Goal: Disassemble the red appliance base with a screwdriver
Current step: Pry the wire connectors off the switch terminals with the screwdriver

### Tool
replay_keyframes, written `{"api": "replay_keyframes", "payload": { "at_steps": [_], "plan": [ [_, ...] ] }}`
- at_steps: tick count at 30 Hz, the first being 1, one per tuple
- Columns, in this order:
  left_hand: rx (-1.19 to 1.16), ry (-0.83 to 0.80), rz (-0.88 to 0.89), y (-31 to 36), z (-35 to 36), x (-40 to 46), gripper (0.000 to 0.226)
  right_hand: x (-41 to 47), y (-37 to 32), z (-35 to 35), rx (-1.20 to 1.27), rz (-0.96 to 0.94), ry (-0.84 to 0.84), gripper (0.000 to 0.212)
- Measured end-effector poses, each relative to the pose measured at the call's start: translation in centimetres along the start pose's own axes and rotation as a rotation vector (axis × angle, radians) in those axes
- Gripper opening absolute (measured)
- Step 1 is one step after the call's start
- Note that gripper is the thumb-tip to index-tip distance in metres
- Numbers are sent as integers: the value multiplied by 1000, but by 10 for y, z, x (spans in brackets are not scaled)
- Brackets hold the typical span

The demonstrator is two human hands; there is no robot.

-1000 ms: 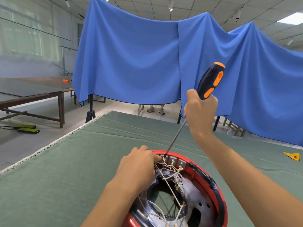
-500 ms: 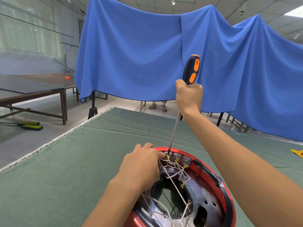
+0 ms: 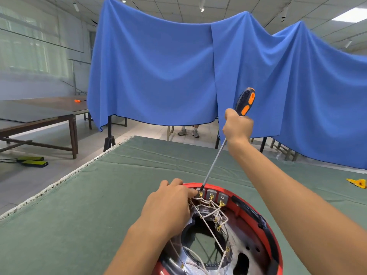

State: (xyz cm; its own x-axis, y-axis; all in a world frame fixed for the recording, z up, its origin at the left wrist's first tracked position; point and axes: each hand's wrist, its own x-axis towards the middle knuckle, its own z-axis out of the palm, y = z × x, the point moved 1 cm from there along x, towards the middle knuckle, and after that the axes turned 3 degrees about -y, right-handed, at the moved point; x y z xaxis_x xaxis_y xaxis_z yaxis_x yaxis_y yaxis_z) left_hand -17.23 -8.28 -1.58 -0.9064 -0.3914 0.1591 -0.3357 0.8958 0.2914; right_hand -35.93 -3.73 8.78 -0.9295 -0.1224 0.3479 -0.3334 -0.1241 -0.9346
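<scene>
Your right hand [image 3: 237,127] wraps tight round one screwdriver [image 3: 244,103], tip down at far rim of one red appliance base [image 3: 277,245]. Base sits on green table cover [image 3: 89,205], near you. Your left hand [image 3: 168,205] rests on rim, fingers bent over wires. Three grey blocks [image 3: 211,194] in row. One yellow thing [image 3: 356,183] far right.

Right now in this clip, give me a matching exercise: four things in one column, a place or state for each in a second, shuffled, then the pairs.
1. screwdriver
2. left hand
3. red appliance base
4. yellow scrap

A. rests on the base's rim by the white wires
B. lies far right on the green cloth
C. gripped in the right hand, tip at a terminal
D. opened up, wiring exposed

Pairs: 1-C, 2-A, 3-D, 4-B
</scene>
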Motion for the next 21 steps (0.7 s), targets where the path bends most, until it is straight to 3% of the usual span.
{"api": "replay_keyframes", "payload": {
  "at_steps": [5, 11, 21],
  "plan": [
    [-15, 5, -9, -1, 2, 1, 49, -15, -11, 2, -26, -155, -65, 39],
    [-21, 19, 0, -1, 3, 0, 49, -18, -15, 18, -135, -203, -77, 36],
    [-14, 27, -3, -2, 5, 0, 49, -52, -26, 6, 21, -489, -79, 43]
  ]
}}
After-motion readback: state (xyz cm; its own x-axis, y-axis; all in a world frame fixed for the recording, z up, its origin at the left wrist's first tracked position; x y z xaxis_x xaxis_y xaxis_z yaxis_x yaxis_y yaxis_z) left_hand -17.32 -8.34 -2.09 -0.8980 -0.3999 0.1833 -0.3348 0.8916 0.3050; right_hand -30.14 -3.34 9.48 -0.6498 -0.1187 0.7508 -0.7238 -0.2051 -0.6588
